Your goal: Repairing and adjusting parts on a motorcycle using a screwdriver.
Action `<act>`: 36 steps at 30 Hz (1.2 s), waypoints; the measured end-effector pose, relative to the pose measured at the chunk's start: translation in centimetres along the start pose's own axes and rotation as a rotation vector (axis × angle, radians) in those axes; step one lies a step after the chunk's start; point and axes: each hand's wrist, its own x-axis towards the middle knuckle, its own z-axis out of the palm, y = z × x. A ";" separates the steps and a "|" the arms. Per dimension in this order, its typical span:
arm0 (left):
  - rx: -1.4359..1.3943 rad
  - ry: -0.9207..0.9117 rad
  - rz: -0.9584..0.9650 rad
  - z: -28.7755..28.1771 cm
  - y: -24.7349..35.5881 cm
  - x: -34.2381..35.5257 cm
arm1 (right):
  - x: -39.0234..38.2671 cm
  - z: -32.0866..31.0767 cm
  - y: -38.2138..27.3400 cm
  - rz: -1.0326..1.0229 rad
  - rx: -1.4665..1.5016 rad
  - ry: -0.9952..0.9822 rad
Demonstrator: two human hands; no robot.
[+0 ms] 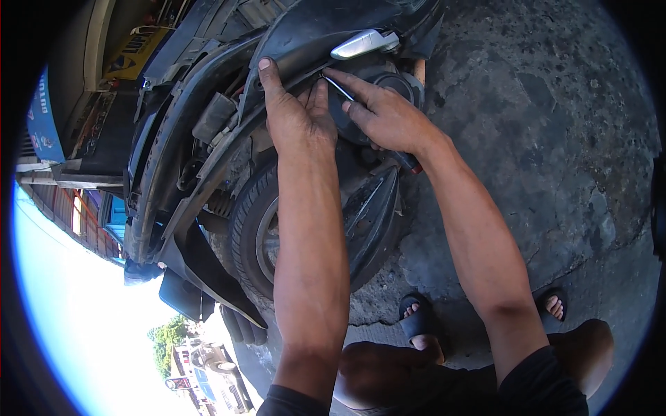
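Observation:
A scooter with some of its bodywork off stands in front of me, its dark side panel (298,35) at the top. My left hand (298,114) holds the lower edge of this panel, thumb on the outer face, fingertips partly hidden at the seam. In my right hand (385,114) is a screwdriver (338,87); its metal shaft slants up to the seam beside my left fingers. The red-ended handle shows below the palm. The screwdriver's tip and what it touches are too small to make out. Just above my right hand is a silver footrest (362,44).
Below my hands are the scooter's wheel (253,222) and a black shell-like part (371,222). A curved mudguard (208,270) hangs at the lower left. Rough grey concrete (527,139) lies to the right, with my sandalled feet (416,315) on it. A parked vehicle (218,374) stands beyond.

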 end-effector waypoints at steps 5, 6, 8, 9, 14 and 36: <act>0.009 0.010 -0.010 0.0 -0.1 0.4 | 0.9 1.2 0.5 -0.042 0.036 0.236; 0.003 0.029 -0.033 0.0 -0.1 0.5 | 1.2 1.6 0.4 -0.057 0.072 0.293; -0.007 0.043 -0.050 0.1 -0.1 0.6 | 2.0 2.5 0.2 -0.081 0.106 0.352; -0.010 0.036 -0.061 0.2 -0.2 0.6 | 2.2 3.3 0.3 -0.090 0.185 0.446; -0.028 -0.004 -0.156 -1.4 0.1 1.8 | 2.9 4.3 -2.3 0.072 0.356 0.479; 0.046 0.094 -0.091 -1.0 -0.2 0.8 | 4.2 6.6 -1.5 0.067 0.463 0.676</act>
